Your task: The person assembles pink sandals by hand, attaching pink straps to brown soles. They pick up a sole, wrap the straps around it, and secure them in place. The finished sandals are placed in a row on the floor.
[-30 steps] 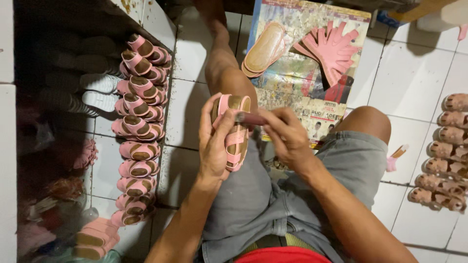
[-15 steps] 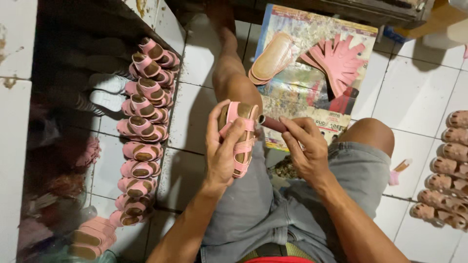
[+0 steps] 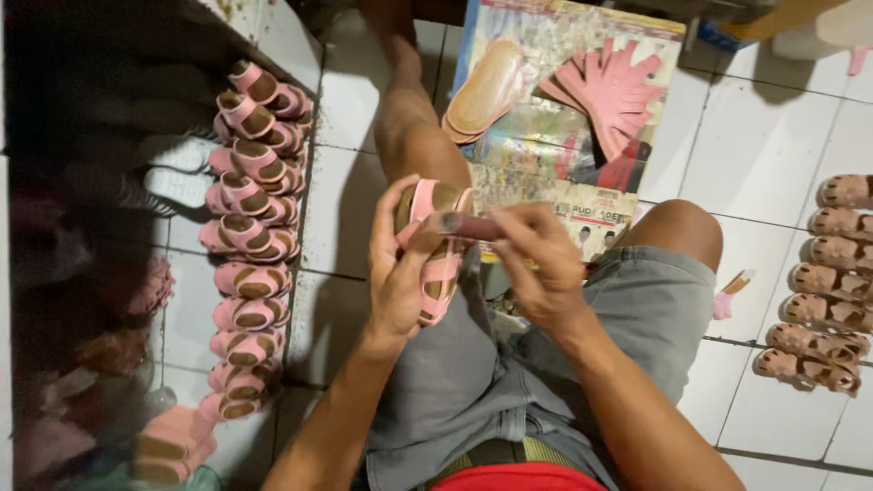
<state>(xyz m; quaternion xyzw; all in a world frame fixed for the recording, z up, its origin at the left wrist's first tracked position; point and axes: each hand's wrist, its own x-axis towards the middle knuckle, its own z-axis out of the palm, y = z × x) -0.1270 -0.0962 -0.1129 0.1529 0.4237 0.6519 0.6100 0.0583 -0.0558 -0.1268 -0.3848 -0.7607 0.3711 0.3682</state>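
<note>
While the left hand [image 3: 400, 273] grips a pink, tan-soled sandal [image 3: 438, 250], the right hand [image 3: 536, 264] pinches a dark brush [image 3: 473, 225].

A row of sandals [image 3: 250, 241] lies on the floor left of the legs; another row [image 3: 823, 282] lies right. Ahead, soles [image 3: 486, 91] and straps [image 3: 614, 91] rest on a paper sheet [image 3: 564, 195].

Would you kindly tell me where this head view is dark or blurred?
Head view: the left side sinks into deep shadow, the shoes there smeared; the left hand, right hand and pink sandal are evenly lit, slightly soft; white floor tiles look bright.
</note>
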